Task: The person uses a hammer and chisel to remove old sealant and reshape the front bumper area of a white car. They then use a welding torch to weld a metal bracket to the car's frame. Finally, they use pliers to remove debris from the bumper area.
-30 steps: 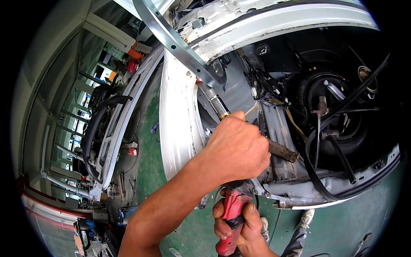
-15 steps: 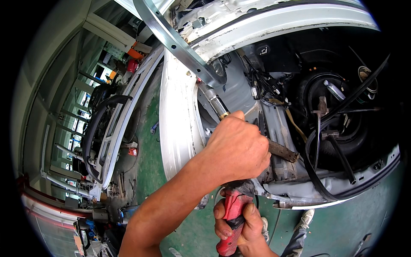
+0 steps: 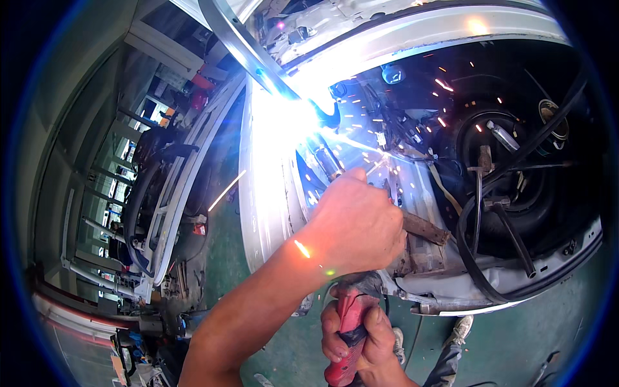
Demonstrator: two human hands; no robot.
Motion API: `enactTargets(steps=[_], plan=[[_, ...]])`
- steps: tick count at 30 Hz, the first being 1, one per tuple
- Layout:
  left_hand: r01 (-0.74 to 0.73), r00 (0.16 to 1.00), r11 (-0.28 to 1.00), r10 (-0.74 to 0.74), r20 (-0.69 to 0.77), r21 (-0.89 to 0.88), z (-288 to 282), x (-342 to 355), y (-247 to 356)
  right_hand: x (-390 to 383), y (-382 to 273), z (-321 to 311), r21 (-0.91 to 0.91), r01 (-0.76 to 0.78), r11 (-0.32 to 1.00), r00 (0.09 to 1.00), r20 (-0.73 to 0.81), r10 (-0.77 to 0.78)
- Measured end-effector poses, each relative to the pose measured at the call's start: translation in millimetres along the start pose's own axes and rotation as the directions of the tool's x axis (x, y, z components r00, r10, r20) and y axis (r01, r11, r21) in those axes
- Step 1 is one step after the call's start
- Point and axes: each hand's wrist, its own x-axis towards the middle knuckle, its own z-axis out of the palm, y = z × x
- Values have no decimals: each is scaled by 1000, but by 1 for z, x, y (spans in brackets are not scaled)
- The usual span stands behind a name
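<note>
My left hand (image 3: 358,222) is closed in a fist around the front part of a welding torch (image 3: 351,303), whose metal nozzle (image 3: 330,161) sticks out beyond my fingers. Below it, my right hand (image 3: 377,342) is wrapped round the torch's red handle. A blinding white-blue arc (image 3: 300,119) burns at the nozzle's end, where a curved metal strip with holes (image 3: 242,42) meets the white car body (image 3: 258,226). Glare hides the exact joint. Orange sparks fly off to the right and across my left wrist.
Inside the car's rear well lie a round black tyre-like part (image 3: 461,132), hammers (image 3: 483,161), a wiring bundle (image 3: 412,132) and a black rubber strip (image 3: 474,264). A brown bar (image 3: 425,229) sits beside my left hand. A shoe (image 3: 461,329) stands on the green floor.
A bright arc has lit at the torch's tip and sparks now scatter, while the surroundings look darker. Both hands and the torch stay nearly where they were.
</note>
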Motion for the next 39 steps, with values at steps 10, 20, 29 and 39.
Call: enactTargets(steps=[10,20,29,39], plan=[[-26,999,998,23,-47,-50,-1,0,-1,0,0,-1,-161,-17,987,997,-74,6],[-10,998,998,6,-61,-58,0,-1,-1,1,-1,1,-170,-1,985,998,-63,-10],[-17,997,999,13,-76,-52,-1,-1,-2,3,0,0,-179,4,984,998,-62,-15],[-16,997,998,12,-73,-55,-2,-2,-1,1,2,-5,-56,27,998,999,-19,-28]])
